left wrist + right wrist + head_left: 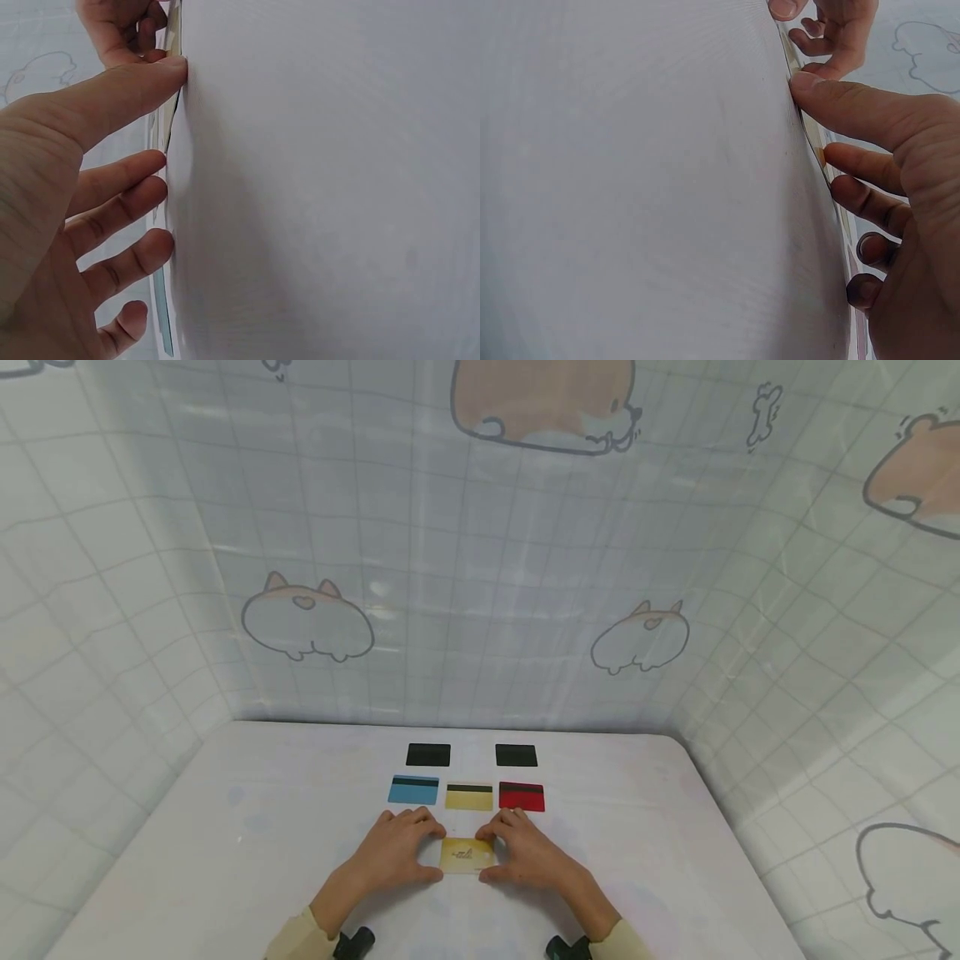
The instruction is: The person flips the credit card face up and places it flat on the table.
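Note:
A gold card (pixel 467 855) with dark printing lies on the white table, nearest the person. At its left end my left hand (pixel 397 852) holds it between thumb and forefinger, the other fingers spread along the table. My right hand (pixel 528 853) grips the right end the same way. In the left wrist view the left thumb (pixel 161 75) meets the card's edge, seen almost side-on. In the right wrist view the right thumb (pixel 825 94) is at the near edge, with the fingers on the far side. Behind the hands lie a blue card (pixel 413 791), a yellow card (pixel 469 800) and a red card (pixel 522 799), dark stripes showing.
Two black cards (pixel 428 755) form a row farther back, the right black card (pixel 516 756) behind the red one. A tiled-pattern curtain with cartoon animals (pixel 307 622) surrounds the table's back and sides. The table's back edge (pixel 337 724) meets the curtain.

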Action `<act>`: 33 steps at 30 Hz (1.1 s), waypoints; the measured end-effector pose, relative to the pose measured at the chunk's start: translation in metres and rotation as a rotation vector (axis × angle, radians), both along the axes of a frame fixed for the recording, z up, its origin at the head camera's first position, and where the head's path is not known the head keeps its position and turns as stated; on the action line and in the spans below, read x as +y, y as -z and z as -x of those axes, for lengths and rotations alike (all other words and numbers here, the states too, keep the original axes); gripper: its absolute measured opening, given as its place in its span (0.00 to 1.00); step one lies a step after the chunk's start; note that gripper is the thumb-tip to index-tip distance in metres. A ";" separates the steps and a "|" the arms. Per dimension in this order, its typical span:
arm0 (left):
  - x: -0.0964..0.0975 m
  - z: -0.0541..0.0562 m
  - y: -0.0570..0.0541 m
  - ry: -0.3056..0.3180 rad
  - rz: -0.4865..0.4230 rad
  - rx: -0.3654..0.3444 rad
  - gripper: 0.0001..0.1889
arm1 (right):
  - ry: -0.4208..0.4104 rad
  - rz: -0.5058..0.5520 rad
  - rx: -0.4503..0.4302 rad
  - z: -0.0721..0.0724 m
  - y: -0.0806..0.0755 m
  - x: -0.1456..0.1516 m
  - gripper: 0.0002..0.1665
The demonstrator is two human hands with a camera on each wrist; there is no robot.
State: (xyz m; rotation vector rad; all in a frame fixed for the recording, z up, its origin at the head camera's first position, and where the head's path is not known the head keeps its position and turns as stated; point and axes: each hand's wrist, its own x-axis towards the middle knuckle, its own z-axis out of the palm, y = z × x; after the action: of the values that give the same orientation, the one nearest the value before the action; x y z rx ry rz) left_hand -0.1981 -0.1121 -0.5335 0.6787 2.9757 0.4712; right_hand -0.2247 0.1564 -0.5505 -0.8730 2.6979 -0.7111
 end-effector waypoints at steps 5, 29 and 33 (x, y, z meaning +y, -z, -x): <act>0.000 0.000 -0.001 0.007 -0.005 0.000 0.29 | -0.003 0.004 0.003 0.001 0.000 0.000 0.30; 0.000 0.001 -0.004 0.009 -0.012 0.012 0.27 | -0.002 0.052 -0.025 0.000 -0.002 0.002 0.28; 0.000 0.002 -0.008 0.013 -0.041 0.027 0.27 | -0.002 0.055 -0.019 0.001 -0.003 0.003 0.29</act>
State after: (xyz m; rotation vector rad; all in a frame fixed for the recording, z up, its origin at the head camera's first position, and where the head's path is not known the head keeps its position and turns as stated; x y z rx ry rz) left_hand -0.1996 -0.1123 -0.5259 0.7136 2.9928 0.5278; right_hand -0.2253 0.1596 -0.5474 -0.8765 2.6724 -0.7931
